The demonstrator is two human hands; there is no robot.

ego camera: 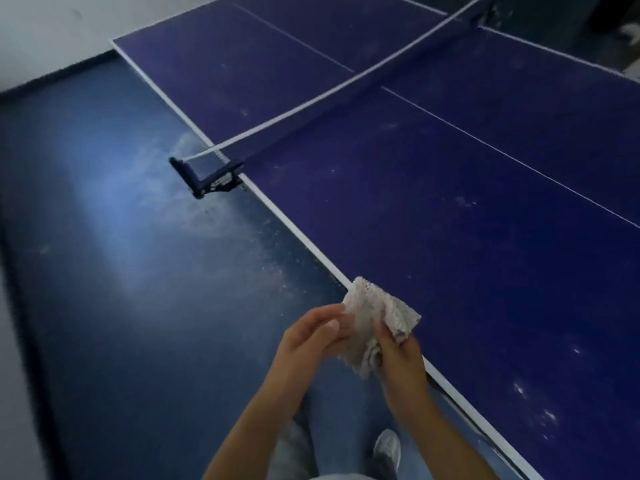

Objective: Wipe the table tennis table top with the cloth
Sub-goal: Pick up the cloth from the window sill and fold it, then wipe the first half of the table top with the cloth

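Cloth (pixel 379 311), pale, textured and crumpled, is bunched between your two hands at the long side edge of the blue table tennis table top (pixel 450 220). Your left hand (pixel 311 336) curls its fingers against the cloth's left side, thumb on top. Your right hand (pixel 403 358) grips the lower right part, thumb pressed over the fabric, so both hands are closed on it. The cloth's upper corner overlaps the white edge line (pixel 298 233) in the head view; whether it touches the surface cannot be told.

Whitish smudges (pixel 519 389) speckle the table top near your right forearm, with fainter marks scattered further across the blue. A thin white centre line (pixel 502 150) runs along the surface and passes under the net (pixel 346 84), which stretches from one side to the other well beyond your hands. The net's dark clamp (pixel 207 176) juts out over the table's side edge.

Below it, the dark blue floor (pixel 104 306) carries a pale, dusty patch (pixel 194 209) just beside the clamp. One grey shoe (pixel 388 448) shows between your forearms at the bottom of the view. A light wall (pixel 52 29) meets the floor at the upper left.
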